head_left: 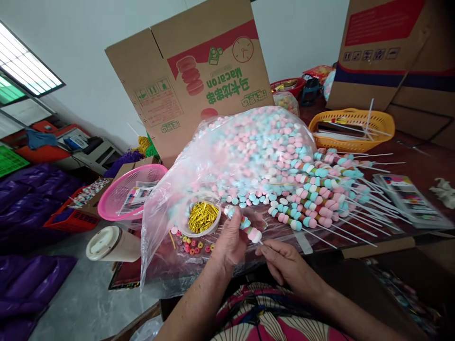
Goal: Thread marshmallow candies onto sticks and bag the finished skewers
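My left hand is closed round a marshmallow skewer with pink, white and blue pieces threaded on it. At the stick's lower end, the fingers of my right hand pinch the same skewer. Just left of my left hand stands a clear round tub of gold twist ties. Colourful ring-shaped pieces lie in front of the tub. Behind my hands a large clear plastic bag holds loose pink, blue and white marshmallows. To the right, finished-looking skewers lie piled with their white sticks pointing right.
A printed cardboard box rises behind the bag. Left are a pink basket and a white lidded cup. A yellow basket with sticks stands at the back right, and flat packs lie at the right.
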`<state>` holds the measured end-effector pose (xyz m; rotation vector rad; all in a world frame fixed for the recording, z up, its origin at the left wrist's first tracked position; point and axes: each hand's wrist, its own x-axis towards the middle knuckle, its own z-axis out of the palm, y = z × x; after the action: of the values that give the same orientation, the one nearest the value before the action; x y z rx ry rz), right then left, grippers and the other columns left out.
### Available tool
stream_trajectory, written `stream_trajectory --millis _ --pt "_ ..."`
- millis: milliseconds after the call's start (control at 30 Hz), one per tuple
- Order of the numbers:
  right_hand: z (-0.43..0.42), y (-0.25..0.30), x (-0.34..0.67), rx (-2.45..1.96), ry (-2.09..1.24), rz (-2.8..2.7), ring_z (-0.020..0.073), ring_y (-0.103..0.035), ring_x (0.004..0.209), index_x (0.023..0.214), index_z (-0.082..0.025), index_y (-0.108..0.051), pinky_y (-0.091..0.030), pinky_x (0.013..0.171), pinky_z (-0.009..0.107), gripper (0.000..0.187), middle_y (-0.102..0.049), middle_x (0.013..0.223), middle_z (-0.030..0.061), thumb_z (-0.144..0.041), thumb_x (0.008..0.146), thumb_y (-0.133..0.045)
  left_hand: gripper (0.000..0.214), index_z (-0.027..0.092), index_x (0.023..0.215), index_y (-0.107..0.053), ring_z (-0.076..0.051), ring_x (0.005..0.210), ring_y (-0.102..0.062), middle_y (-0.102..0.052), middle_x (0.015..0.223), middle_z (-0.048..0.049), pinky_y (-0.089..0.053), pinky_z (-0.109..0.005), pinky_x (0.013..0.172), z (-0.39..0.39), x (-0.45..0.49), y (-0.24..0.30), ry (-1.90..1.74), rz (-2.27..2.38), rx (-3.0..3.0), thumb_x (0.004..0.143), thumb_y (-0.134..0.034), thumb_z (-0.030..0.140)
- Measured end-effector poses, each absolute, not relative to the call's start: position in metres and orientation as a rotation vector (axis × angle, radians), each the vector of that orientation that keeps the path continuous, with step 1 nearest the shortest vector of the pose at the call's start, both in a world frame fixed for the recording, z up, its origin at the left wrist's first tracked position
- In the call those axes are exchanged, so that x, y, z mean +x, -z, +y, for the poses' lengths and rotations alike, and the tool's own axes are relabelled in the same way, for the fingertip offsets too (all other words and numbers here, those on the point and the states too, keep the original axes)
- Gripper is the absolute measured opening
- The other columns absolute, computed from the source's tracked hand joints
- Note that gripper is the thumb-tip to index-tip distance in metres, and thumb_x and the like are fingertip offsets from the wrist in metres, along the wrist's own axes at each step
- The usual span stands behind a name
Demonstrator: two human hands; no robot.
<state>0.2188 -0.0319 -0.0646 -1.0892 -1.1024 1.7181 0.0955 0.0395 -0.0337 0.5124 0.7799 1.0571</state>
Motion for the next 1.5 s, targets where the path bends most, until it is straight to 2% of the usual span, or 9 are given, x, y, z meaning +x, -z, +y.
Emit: stream_trajectory --millis 133,267,533,667,933,1133,1267,1367,1500 --pt "-0.030 0.069 0.225 -0.846 -2.037 -0.922 0.0052 -0.021 0.028 0.079 -0.017 -0.055 -0.020 0.037 0.020 0.035 -0.035 0.030 -0.0110 -0.052 0.081 -0.052 0.050 0.019 0.103 -0.059 -0.023 0.087 -0.064 -0.067 0.098 -0.0077 -0.050 -0.040 0.080 0.061 0.070 0.019 -1.158 0.693 0.515 0.062 -0.078 0.042" --pt "-0.031 0.069 0.222 -0.873 -2.088 -0.980 0.0060 -0.018 0.026 0.077 -0.018 -0.054 -0.020 0.033 0.020 0.037 -0.030 0.029 -0.0120 -0.054 0.081 -0.048 0.014 0.016 0.084 -0.059 -0.010 0.046 -0.053 -0.053 0.051 0.0051 -0.052 -0.031 0.066 0.072 0.069 0.011 -1.283 0.740 0.391 0.082 -0.060 0.030" --pt "-0.029 0.087 0.231 -1.229 -0.010 -2.013 0.0151 -0.057 0.050 0.092 -0.008 -0.066 -0.034 0.049 0.028 0.027 -0.064 0.058 0.0048 -0.012 0.088 -0.040 0.037 0.017 0.068 -0.051 -0.010 0.036 -0.041 -0.041 0.043 0.0054 -0.051 -0.030 0.052 0.076 0.071 0.025 -1.410 1.095 0.084 0.095 -0.032 0.034" --pt "-0.025 0.091 0.234 -1.168 0.305 -2.063 0.0149 -0.054 0.046 0.098 -0.007 -0.065 -0.034 0.049 0.029 0.027 -0.060 0.052 0.0020 -0.006 0.084 -0.042 0.042 0.016 0.066 -0.050 -0.009 0.036 -0.040 -0.039 0.043 0.0050 -0.051 -0.029 0.051 0.075 0.070 0.027 -1.285 1.090 0.045 0.094 -0.031 0.040" --pt "-0.029 0.075 0.232 -1.178 -0.861 -1.925 0.0146 -0.056 0.059 0.077 -0.020 -0.064 -0.038 0.055 0.025 0.030 -0.063 0.063 0.0015 -0.029 0.093 -0.040 0.053 0.014 0.082 -0.057 -0.013 0.040 -0.048 -0.051 0.049 0.0003 -0.050 -0.032 0.053 0.070 0.067 0.023 -1.139 0.909 0.102 0.089 -0.029 0.057" --pt "-0.027 0.068 0.224 -1.191 -1.731 -1.347 0.0080 -0.030 0.033 0.075 -0.018 -0.057 -0.021 0.040 0.022 0.040 -0.037 0.036 -0.0084 -0.053 0.087 -0.042 0.056 0.015 0.080 -0.057 -0.011 0.040 -0.046 -0.046 0.044 0.0033 -0.050 -0.032 0.057 0.061 0.076 0.030 -1.114 0.849 0.128 0.085 -0.029 0.063" --pt "-0.028 0.074 0.226 -1.027 -1.944 -1.096 0.0061 -0.024 0.030 0.082 -0.017 -0.057 -0.016 0.039 0.021 0.039 -0.036 0.031 -0.0105 -0.054 0.084 -0.046 0.060 0.016 0.091 -0.059 -0.015 0.054 -0.056 -0.058 0.059 -0.0006 -0.050 -0.035 0.066 0.059 0.073 0.029 -1.183 0.713 0.295 0.073 -0.047 0.071" --pt "-0.028 0.076 0.222 -0.970 -2.006 -1.053 0.0063 -0.022 0.029 0.082 -0.017 -0.056 -0.016 0.038 0.021 0.039 -0.036 0.031 -0.0107 -0.054 0.084 -0.045 0.047 0.019 0.098 -0.060 -0.013 0.058 -0.057 -0.059 0.060 0.0028 -0.049 -0.033 0.072 0.053 0.080 0.030 -1.219 0.636 0.417 0.068 -0.069 0.054" --pt "-0.019 0.072 0.212 -1.133 -1.688 -1.273 0.0087 -0.029 0.033 0.067 -0.019 -0.052 -0.023 0.041 0.023 0.039 -0.038 0.034 -0.0076 -0.052 0.086 -0.040 0.032 0.017 0.081 -0.062 -0.011 0.049 -0.050 -0.051 0.048 0.0056 -0.048 -0.031 0.071 0.029 0.108 0.044 -1.158 0.761 0.452 0.067 -0.074 0.042"
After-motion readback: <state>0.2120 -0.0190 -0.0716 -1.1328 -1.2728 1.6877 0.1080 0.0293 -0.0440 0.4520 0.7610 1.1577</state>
